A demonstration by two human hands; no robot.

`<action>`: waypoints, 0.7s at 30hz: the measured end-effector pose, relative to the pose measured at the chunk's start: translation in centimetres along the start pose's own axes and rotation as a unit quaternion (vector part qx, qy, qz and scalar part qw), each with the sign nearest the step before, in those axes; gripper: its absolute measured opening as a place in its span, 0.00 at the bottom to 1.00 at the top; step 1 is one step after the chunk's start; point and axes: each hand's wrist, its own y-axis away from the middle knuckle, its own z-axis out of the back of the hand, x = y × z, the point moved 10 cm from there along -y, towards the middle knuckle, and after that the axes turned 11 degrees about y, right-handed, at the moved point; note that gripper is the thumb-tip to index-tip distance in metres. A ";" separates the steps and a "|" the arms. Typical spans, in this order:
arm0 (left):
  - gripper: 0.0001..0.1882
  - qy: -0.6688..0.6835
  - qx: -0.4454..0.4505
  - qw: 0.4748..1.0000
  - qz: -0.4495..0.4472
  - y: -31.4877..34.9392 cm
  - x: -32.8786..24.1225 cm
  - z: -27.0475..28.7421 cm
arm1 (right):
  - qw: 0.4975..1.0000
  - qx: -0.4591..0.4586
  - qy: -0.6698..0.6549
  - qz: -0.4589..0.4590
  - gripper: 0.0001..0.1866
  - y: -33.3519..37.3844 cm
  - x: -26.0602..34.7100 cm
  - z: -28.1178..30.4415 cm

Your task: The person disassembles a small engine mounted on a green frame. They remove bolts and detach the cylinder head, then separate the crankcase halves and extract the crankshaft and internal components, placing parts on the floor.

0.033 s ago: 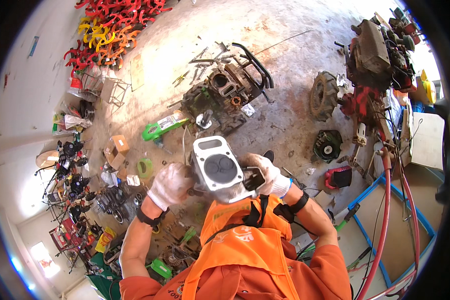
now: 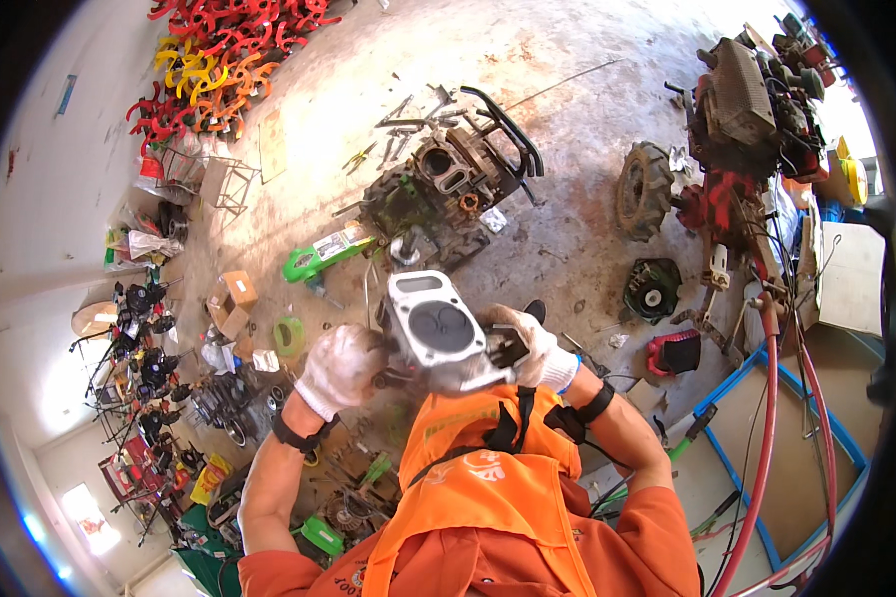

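Our white-gloved left hand (image 2: 340, 368) and white-gloved right hand (image 2: 536, 350): fingers curled onto opposite sides of silver-grey metal cylinder head (image 2: 438, 326), likely for balance | held just beyond our orange cloth apron (image 2: 498, 502) | flat face up, probably for viewing

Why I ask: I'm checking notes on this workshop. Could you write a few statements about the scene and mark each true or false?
1. The left hand and the right hand hold one metal part. True.
2. The gloves are black. False: the gloves are whitish.
3. In the picture, the tyre is to the right of the engine on the floor. True.
4. The apron is blue. False: the apron is orange.
5. The round opening in the metal part faces down, out of sight. False: it shows in its upward face.
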 end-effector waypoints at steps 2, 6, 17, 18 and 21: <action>0.15 0.008 -0.074 0.997 0.036 -0.9 0.4 1.4 | 1.000 -0.002 -0.012 0.014 0.37 -0.2 -0.2 0.4; 0.11 0.170 -0.167 0.953 0.186 -2.7 3.7 2.3 | 0.982 -0.014 -0.189 0.015 0.38 -2.7 -2.5 1.8; 0.15 0.358 -0.122 0.868 0.323 -0.9 8.2 -1.5 | 0.787 0.013 -0.595 -0.163 0.52 -5.4 -11.1 -3.6; 0.15 0.344 -0.125 0.873 0.323 -0.5 8.5 -1.6 | 0.787 -0.003 -0.594 -0.163 0.55 -5.5 -11.5 -4.0; 0.19 0.325 -0.123 0.867 0.358 1.5 9.7 -2.3 | 0.806 0.051 -0.578 -0.118 0.41 -5.7 -10.9 -5.7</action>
